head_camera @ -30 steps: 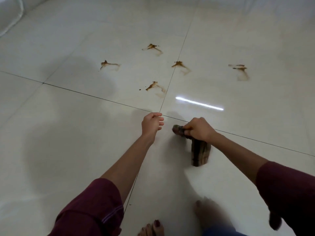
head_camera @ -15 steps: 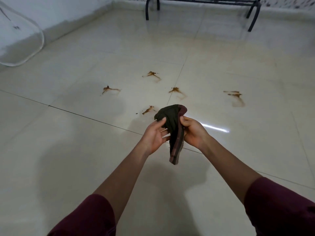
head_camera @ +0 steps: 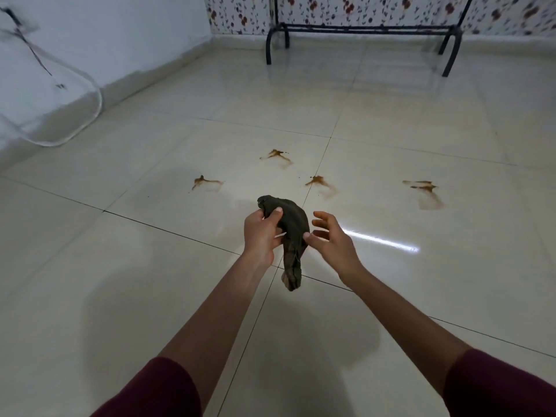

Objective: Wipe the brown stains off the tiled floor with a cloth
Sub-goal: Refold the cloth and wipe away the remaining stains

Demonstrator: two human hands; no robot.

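Dark cloth now gripped by left hand alone.

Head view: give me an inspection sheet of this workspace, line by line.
Surface: glossy cream tiled floor, dark grout lines.
Job's things: four brown stains visible, unwiped; dark cloth bunched, off the floor.
Clutter: nothing seen.
Hands: left hand grips the cloth; right hand open, thumb touching it.
Cables: dark cord on the left wall.
Surroundings: black metal frame, floral wall covering, clear curved object.
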